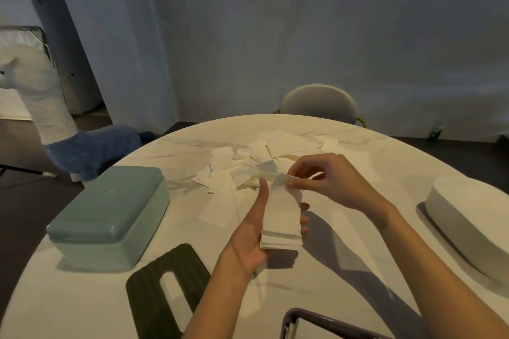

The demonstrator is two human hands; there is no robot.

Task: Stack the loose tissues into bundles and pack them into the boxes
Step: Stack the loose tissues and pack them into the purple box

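A bundle of tissues [281,217] is held above the worktop [192,217] in the left hand [256,231], its grip curled round it, while its top sheet is pinched by the right hand [327,181]. The stack could be fanned out if that hold were loosened.

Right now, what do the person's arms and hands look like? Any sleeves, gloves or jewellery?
Both arms are bare as far as the view shows, with no sleeve in sight. The left hand and the right hand wear no gloves. No ring, watch or bracelet shows on either wrist or on the visible fingers, though the light is dim.
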